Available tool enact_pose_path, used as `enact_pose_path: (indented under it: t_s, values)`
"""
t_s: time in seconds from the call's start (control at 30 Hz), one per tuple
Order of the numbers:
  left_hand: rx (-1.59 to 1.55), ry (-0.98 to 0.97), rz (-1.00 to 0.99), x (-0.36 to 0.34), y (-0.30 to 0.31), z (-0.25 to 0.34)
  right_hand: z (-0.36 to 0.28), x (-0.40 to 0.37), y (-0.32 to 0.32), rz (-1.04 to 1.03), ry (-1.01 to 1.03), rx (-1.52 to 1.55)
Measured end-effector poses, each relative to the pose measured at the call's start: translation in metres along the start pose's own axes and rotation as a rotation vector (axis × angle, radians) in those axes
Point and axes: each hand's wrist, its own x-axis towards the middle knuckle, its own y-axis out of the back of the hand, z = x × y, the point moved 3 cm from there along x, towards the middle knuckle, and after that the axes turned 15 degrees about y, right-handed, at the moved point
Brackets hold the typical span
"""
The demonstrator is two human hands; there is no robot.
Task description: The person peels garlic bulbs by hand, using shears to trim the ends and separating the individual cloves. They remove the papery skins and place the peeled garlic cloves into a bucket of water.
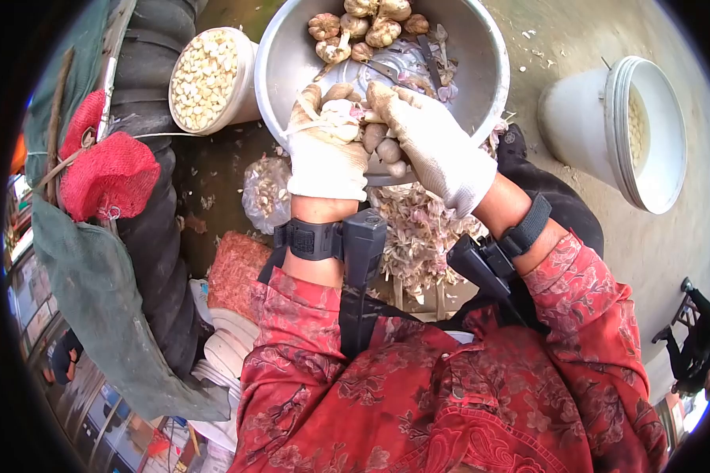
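Note:
My left hand (327, 162), in a soiled white glove, is closed around a partly peeled garlic bulb (341, 124) above the near side of a large metal basin (273, 79). My right hand (438, 146), gloved too, presses its curled fingers against the bulb's right side; its fingertips are partly hidden. Dirty glove fingertips (387, 150) bunch between the two palms. Whole garlic bulbs (382, 31) lie at the basin's far side. Nearer the middle, a knife (383, 70) rests among papery skins, with another thin dark blade-like piece (430, 61) beside it.
A white bucket of peeled cloves (205, 79) stands left of the basin. At right, a tilted white bucket (580, 118) holds some cloves. Garlic skins (420, 232) pile below my hands. A clear plastic bag (267, 193) and red mesh sack (237, 272) lie at left.

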Motion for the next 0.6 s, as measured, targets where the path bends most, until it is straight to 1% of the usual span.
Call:
enact_pose_path:
  t_s: [0.03, 0.07, 0.1, 0.2, 0.27, 0.33, 0.4, 0.43, 0.47, 0.5, 0.53, 0.57, 0.6]
  values:
    - [-0.027, 0.067, -0.07, -0.001, 0.003, 0.0, 0.001, 0.0, -0.001, -0.009, -0.007, 0.082]
    - [-0.062, 0.129, -0.324, 0.002, 0.006, -0.002, 0.001, 0.0, -0.001, -0.029, 0.007, 0.131]
    - [-0.079, 0.126, -0.307, 0.003, 0.006, -0.002, 0.002, 0.001, -0.002, -0.032, 0.006, 0.133]
    - [-0.069, 0.065, -0.093, 0.005, 0.005, 0.001, 0.003, 0.003, -0.002, -0.065, -0.027, 0.09]
    - [-0.05, 0.045, -0.002, 0.006, 0.005, 0.003, 0.001, 0.002, -0.002, -0.037, -0.047, 0.132]
    - [-0.041, 0.047, 0.05, 0.007, 0.006, 0.004, 0.0, 0.001, -0.001, -0.023, -0.057, 0.153]
    - [-0.046, 0.047, 0.07, 0.009, 0.009, 0.001, -0.002, 0.002, 0.0, -0.013, 0.036, 0.07]
    - [0.088, -0.081, 0.118, 0.009, 0.014, 0.002, -0.002, 0.002, 0.0, -0.014, 0.035, 0.072]
    - [0.221, -0.208, 0.164, 0.008, 0.016, 0.003, -0.001, 0.002, 0.001, -0.023, -0.022, -0.05]
    - [0.22, -0.205, 0.163, 0.008, 0.013, 0.003, 0.001, 0.001, 0.003, -0.031, -0.079, -0.172]
    - [0.097, -0.128, 0.059, 0.008, 0.006, 0.003, 0.001, 0.0, 0.002, -0.038, -0.054, -0.242]
    - [-0.027, -0.052, -0.044, 0.008, 0.002, 0.002, 0.005, -0.001, 0.0, -0.036, -0.054, -0.244]
    - [-0.028, -0.052, -0.045, 0.009, 0.001, -0.001, 0.005, -0.001, -0.002, -0.018, 0.053, -0.33]
